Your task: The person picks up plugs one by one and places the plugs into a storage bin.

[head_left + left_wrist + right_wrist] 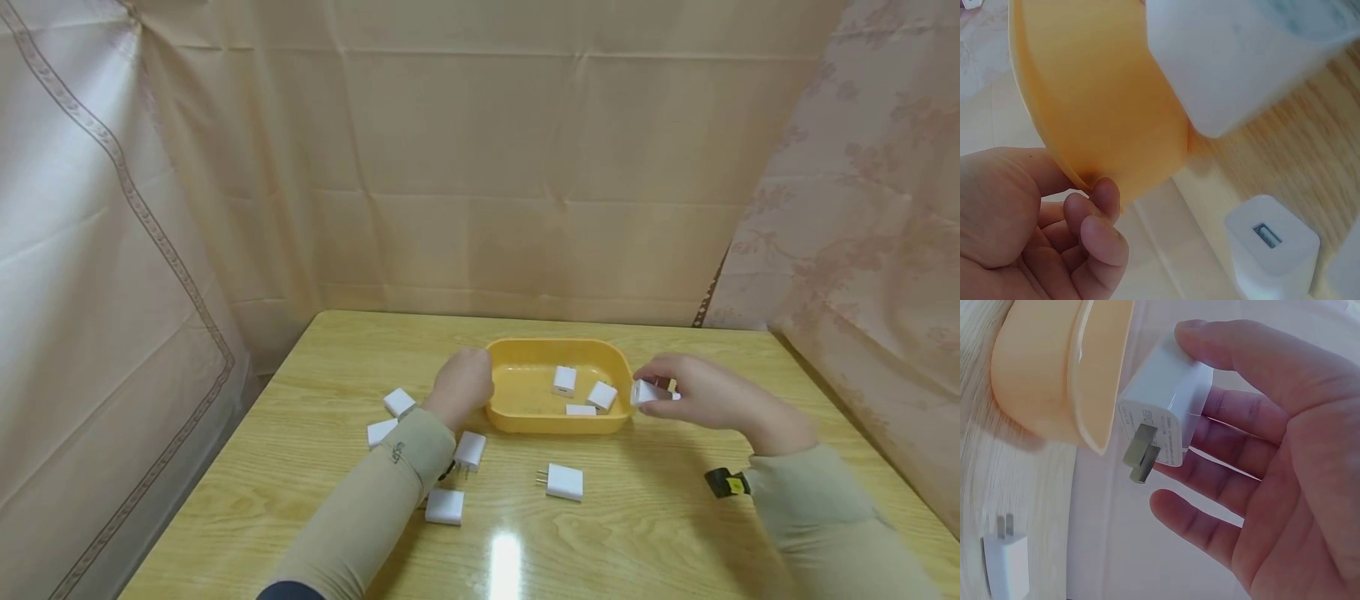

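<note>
A yellow plastic tray stands toward the back of the table with three white charger plugs inside. My left hand is at its left end; in the left wrist view the thumb and fingers pinch the rim of the tray. Just outside the right end, my right hand grips another white charger plug. The right wrist view shows this charger plug between thumb and fingers, its two flat metal prongs bared, close to the tray's wall.
Several white charger plugs lie on the wooden table: one in front of the tray, others around my left forearm. Curtain-like cloth hangs behind and at both sides. A small black-and-yellow object sits by my right cuff.
</note>
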### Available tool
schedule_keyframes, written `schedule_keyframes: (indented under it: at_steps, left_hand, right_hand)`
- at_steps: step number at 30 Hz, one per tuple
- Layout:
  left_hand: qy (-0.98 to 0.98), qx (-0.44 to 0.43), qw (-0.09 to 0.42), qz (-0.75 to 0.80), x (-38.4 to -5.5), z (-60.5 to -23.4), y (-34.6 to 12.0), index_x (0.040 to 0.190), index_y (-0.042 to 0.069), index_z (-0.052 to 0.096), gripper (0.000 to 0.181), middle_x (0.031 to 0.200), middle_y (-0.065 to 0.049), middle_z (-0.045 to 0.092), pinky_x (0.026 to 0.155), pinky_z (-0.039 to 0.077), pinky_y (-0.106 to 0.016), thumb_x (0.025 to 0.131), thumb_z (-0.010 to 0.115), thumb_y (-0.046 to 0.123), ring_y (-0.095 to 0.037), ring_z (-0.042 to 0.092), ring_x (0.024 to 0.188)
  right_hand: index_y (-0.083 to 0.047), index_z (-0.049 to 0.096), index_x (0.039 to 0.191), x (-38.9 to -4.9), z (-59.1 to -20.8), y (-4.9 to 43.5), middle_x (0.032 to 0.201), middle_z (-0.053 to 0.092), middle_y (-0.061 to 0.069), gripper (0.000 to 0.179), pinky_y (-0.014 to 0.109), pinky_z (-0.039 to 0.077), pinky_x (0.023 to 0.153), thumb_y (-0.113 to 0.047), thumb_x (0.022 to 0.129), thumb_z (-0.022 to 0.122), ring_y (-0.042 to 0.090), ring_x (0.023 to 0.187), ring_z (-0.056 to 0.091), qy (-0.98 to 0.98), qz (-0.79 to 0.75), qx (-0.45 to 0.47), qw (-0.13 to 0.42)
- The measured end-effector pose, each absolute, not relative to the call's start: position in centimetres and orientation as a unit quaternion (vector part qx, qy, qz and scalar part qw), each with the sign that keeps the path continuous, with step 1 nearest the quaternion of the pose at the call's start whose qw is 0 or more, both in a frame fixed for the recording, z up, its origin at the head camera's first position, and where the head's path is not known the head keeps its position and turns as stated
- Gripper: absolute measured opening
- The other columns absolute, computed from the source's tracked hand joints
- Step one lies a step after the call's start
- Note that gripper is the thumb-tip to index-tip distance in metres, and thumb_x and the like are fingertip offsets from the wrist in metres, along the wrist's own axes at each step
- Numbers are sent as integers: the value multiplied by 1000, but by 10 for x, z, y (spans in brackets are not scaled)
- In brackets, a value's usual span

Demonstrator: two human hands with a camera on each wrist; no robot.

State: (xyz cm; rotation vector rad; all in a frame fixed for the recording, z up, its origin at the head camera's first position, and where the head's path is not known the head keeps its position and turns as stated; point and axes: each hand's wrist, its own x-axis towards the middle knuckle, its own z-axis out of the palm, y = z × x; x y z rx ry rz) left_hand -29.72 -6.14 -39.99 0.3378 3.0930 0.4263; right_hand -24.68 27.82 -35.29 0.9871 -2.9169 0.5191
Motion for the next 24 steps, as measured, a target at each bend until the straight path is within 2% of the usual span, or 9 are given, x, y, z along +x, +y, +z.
schedule_keyframes:
  at_steps: [12, 17, 24]
  left_hand:
    - [983, 110, -3, 144, -296, -400, -62, 93, 0, 70, 9, 82, -7, 62, 59, 51, -30, 90, 64, -4, -20, 58, 70]
    - [984, 109, -2, 140, -295, -398, -61, 94, 0, 70, 9, 83, -8, 63, 60, 51, -31, 89, 64, -5, -21, 58, 72]
    - [985, 105, 0, 138, -296, -398, -61, 95, 0, 70, 9, 84, -7, 62, 60, 51, -31, 91, 63, -4, -21, 58, 72]
  right_hand:
    - [-5, 72, 115, -266, -355, 257, 96, 63, -5, 33, 37, 51, 75, -25, 90, 79, 13, 85, 57, -937, 166, 306, 4]
    - [-2, 71, 117, -274, -358, 248, 94, 63, -3, 35, 36, 50, 72, -24, 91, 78, 14, 81, 56, -936, 172, 307, -7]
    - [3, 69, 121, -288, -365, 236, 100, 66, 2, 40, 42, 53, 79, -22, 90, 78, 17, 88, 60, -941, 182, 286, -10]
